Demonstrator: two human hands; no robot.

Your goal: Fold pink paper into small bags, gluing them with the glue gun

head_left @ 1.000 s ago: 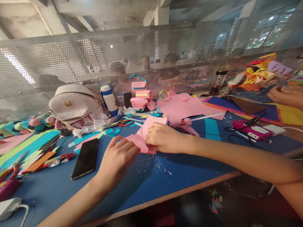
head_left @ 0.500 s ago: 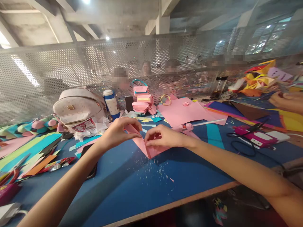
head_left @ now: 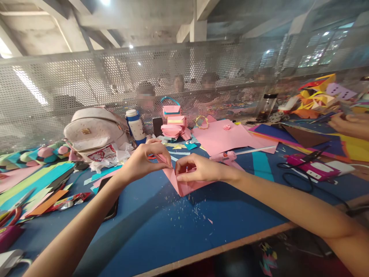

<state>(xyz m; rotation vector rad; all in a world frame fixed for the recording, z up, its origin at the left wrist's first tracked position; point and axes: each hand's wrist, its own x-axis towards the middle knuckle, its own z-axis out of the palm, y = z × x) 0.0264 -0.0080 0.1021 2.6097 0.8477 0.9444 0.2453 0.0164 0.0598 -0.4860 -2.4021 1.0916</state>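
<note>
A folded piece of pink paper (head_left: 184, 185) is held a little above the blue table (head_left: 178, 231), its lower point near the surface. My left hand (head_left: 144, 161) pinches its upper left edge between thumb and fingers. My right hand (head_left: 198, 169) pinches the top edge just to the right, and the fingertips of the two hands almost touch. A black phone (head_left: 111, 207) lies on the table, partly hidden under my left forearm.
A pale backpack (head_left: 92, 129), a white-and-blue bottle (head_left: 135, 125), stacked pink paper boxes (head_left: 174, 125), a large pink sheet (head_left: 225, 136) and a pink glue gun (head_left: 227, 156) lie behind. Coloured paper strips and scissors (head_left: 11, 215) sit left. Another person's hand (head_left: 348, 125) works at right. Paper scraps dot the table.
Both hands lifted the pink paper off the table. My left hand moved from beside the phone up to the paper's left edge, and both now pinch the fold.
</note>
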